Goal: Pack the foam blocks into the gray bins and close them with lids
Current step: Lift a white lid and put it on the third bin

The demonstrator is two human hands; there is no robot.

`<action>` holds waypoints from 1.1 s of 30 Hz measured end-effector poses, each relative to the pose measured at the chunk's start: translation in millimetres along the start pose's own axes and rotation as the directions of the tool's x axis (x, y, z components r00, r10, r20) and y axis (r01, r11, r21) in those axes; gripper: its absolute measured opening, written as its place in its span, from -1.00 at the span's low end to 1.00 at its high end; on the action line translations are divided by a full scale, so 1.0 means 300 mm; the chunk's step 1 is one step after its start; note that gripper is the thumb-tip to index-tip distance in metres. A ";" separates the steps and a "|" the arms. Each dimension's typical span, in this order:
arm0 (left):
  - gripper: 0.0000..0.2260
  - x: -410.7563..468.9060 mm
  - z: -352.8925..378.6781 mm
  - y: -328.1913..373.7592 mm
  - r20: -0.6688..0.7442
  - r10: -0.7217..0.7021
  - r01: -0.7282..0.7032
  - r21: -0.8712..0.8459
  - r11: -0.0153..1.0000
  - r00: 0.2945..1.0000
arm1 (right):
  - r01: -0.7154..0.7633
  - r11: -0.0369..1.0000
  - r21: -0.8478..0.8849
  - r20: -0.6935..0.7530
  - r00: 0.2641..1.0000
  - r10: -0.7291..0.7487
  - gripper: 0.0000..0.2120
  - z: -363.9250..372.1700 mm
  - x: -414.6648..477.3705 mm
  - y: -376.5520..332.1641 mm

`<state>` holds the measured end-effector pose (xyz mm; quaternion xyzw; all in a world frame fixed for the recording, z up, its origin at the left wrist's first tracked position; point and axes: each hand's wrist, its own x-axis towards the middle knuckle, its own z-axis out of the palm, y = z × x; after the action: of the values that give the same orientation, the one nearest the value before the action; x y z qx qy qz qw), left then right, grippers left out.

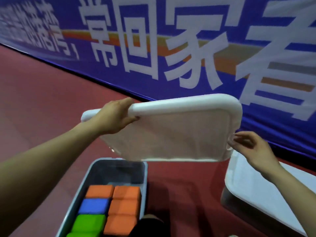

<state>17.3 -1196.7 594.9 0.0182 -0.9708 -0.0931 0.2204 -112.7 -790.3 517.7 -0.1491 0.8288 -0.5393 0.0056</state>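
A white lid (172,132) hangs tilted in the air above the red floor. My left hand (114,115) grips its far left rim. My right hand (251,147) pinches a clip at its right edge. Below the lid stands an uncovered gray bin (85,182) holding foam blocks: several orange blocks (123,207), a blue block (94,206) and a green block (89,223). The far end of the bin holds no blocks. A second gray bin (227,200) stands at the lower right, covered by a white lid (266,190).
A blue banner (171,48) with large white characters runs along the far side. Red carpet (42,108) covers the floor. A dark shape (148,226), perhaps my knee, sits at the bottom beside the uncovered bin.
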 end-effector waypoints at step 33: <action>-0.16 -0.924 0.504 -0.760 -0.003 -1.000 0.888 -0.459 -0.008 -0.011 | 0.332 0.924 -0.192 0.403 0.885 -0.234 -0.55 1.352 0.620 0.191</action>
<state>200.9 -1373.2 300.4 0.6620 -0.5985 -0.3733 0.2534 -235.3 -1177.7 324.9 -0.3683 0.8438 -0.3849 0.0643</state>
